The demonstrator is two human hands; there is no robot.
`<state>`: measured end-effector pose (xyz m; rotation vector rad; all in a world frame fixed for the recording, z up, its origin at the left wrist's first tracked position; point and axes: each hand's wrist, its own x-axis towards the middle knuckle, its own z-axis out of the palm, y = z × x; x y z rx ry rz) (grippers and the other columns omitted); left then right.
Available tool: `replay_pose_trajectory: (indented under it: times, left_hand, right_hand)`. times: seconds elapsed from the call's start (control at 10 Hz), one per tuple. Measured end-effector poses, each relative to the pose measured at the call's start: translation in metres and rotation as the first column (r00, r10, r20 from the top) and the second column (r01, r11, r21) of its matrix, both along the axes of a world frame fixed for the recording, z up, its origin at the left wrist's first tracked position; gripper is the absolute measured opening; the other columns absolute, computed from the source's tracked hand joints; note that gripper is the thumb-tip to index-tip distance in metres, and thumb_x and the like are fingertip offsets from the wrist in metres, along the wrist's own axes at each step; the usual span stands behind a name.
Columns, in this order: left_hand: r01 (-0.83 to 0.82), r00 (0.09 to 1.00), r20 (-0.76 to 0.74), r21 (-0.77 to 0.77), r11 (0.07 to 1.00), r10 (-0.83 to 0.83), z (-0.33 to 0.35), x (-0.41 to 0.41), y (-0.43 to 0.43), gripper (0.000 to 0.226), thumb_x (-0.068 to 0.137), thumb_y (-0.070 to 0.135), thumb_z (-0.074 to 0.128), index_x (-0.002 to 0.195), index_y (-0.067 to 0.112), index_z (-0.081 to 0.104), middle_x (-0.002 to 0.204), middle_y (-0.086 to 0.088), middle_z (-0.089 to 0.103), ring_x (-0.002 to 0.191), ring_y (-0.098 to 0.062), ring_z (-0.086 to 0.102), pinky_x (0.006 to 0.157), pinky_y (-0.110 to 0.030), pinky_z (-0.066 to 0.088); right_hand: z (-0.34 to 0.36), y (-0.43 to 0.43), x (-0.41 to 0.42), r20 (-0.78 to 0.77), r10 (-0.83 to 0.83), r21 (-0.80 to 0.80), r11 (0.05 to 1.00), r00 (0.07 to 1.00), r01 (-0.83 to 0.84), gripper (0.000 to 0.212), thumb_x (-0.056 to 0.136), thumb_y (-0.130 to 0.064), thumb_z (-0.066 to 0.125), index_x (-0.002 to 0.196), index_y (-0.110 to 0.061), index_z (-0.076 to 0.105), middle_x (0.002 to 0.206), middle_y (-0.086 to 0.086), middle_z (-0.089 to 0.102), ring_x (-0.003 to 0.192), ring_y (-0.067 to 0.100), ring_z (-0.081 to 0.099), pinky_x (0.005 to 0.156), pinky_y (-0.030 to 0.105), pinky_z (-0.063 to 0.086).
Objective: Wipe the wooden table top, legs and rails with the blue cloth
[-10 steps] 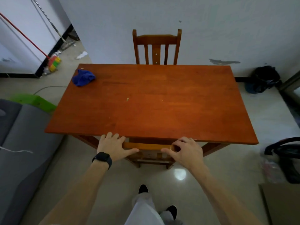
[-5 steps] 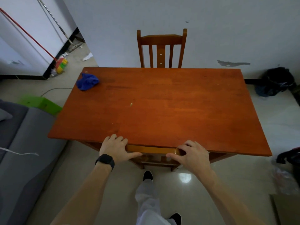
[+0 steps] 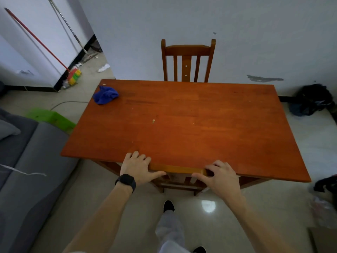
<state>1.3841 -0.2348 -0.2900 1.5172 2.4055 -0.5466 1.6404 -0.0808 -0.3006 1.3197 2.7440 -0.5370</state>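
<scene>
A reddish wooden table (image 3: pixel 191 125) fills the middle of the view. The blue cloth (image 3: pixel 105 94) lies crumpled at its far left corner, with no hand near it. A small pale crumb (image 3: pixel 153 121) sits near the table's middle. Both hands are at the near edge, on the top rail of a wooden chair (image 3: pixel 177 169) tucked under the table. My left hand (image 3: pixel 136 168), with a black watch on the wrist, grips the rail's left end. My right hand (image 3: pixel 217 176) grips its right end, fingers curled over it.
A second wooden chair (image 3: pixel 187 61) stands behind the table against the wall. A grey sofa (image 3: pixel 23 170) and a green object (image 3: pixel 51 117) are on the left. A red-handled broom (image 3: pixel 73 76) leans at the back left. Dark bags (image 3: pixel 313 99) lie at the right.
The chair rail in my hands has slid further under the table edge. I have stepped closer, so the table looms larger. The cloth has not moved.
</scene>
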Motion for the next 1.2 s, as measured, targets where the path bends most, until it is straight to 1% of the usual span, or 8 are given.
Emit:
replay_pose_trajectory:
  times: [0.2,0.4,0.6,0.7,0.8,0.9,1.1,1.2]
  left_hand:
    - [0.067,0.996,0.056,0.021,0.998,-0.068,-0.002,0.009,-0.006,0.087,0.079,0.088,0.010,0.132,0.030,0.049,0.124,0.005,0.061,0.115,-0.021,0.054,0.109,-0.043,0.025]
    - [0.078,0.993,0.085,-0.003,0.997,-0.078,-0.002,0.004,-0.005,0.085,0.080,0.086,0.011,0.135,0.030,0.046,0.130,0.002,0.057,0.118,-0.024,0.052,0.107,-0.045,0.027]
    - [-0.016,0.979,0.202,0.024,1.000,0.011,0.004,0.008,0.005,0.075,0.084,0.083,0.026,0.134,0.032,0.050,0.131,0.002,0.059,0.121,-0.024,0.051,0.114,-0.049,0.022]
    - [0.010,0.967,0.250,0.155,0.988,-0.049,0.002,0.029,-0.001,0.066,0.091,0.074,0.026,0.148,0.041,0.032,0.155,0.004,0.036,0.143,-0.021,0.030,0.120,-0.050,0.009]
    - [-0.049,0.948,0.315,0.256,0.966,-0.035,-0.008,0.065,-0.005,0.066,0.094,0.070,0.017,0.154,0.044,0.009,0.165,0.005,0.005,0.152,-0.018,0.002,0.122,-0.049,-0.001]
    - [-0.136,0.957,0.288,0.302,0.944,0.046,-0.025,0.094,-0.007,0.062,0.098,0.064,0.007,0.153,0.044,-0.012,0.163,0.006,-0.018,0.148,-0.020,-0.023,0.118,-0.048,-0.014]
    - [-0.239,0.951,0.267,0.311,0.920,0.156,-0.030,0.108,-0.004,0.057,0.098,0.060,0.002,0.150,0.046,-0.018,0.159,0.010,-0.027,0.144,-0.018,-0.031,0.117,-0.047,-0.018]
    - [-0.210,0.954,0.271,0.291,0.934,0.130,-0.029,0.109,-0.003,0.057,0.098,0.060,0.000,0.149,0.046,-0.019,0.159,0.009,-0.027,0.145,-0.017,-0.030,0.119,-0.049,-0.014]
  right_hand:
    - [0.003,-0.003,0.003,0.118,0.051,-0.043,0.998,0.992,-0.047,0.070,0.071,-0.086,0.043,0.119,-0.038,0.061,0.110,-0.013,0.049,0.107,0.012,0.042,0.078,0.029,0.052]
    - [0.010,0.000,-0.001,0.160,0.061,-0.141,0.989,0.985,-0.038,0.075,0.072,-0.084,0.048,0.127,-0.035,0.059,0.105,-0.013,0.047,0.109,0.014,0.042,0.084,0.034,0.051]
    - [0.024,-0.001,-0.015,0.257,0.128,0.019,0.990,0.958,-0.138,0.049,0.084,-0.072,0.047,0.116,-0.038,0.061,0.110,-0.012,0.060,0.116,0.019,0.046,0.099,0.043,0.033]
    - [0.014,-0.031,-0.020,0.222,0.198,0.113,0.967,0.955,-0.227,0.049,0.094,-0.059,0.036,0.135,-0.034,0.049,0.127,-0.006,0.061,0.124,0.024,0.048,0.110,0.049,0.021]
    - [-0.009,-0.057,-0.013,0.154,0.220,0.168,0.955,0.963,-0.245,0.062,0.096,-0.052,0.031,0.151,-0.024,0.031,0.147,0.007,0.048,0.131,0.029,0.048,0.115,0.055,0.017]
    - [-0.017,-0.055,-0.003,0.154,0.265,0.192,0.937,0.952,-0.292,0.064,0.097,-0.047,0.031,0.156,-0.027,0.015,0.159,0.008,0.028,0.142,0.029,0.035,0.116,0.050,0.007]
    - [0.005,-0.048,-0.005,0.189,0.311,0.003,0.948,0.931,-0.318,0.062,0.101,-0.047,0.027,0.155,-0.033,0.000,0.165,0.002,0.003,0.150,0.024,0.009,0.119,0.045,-0.003]
    - [0.053,-0.022,-0.003,0.147,0.351,-0.320,0.901,0.925,-0.291,0.059,0.101,-0.053,0.031,0.154,-0.031,0.021,0.162,-0.001,0.019,0.148,0.019,0.019,0.120,0.042,0.009]
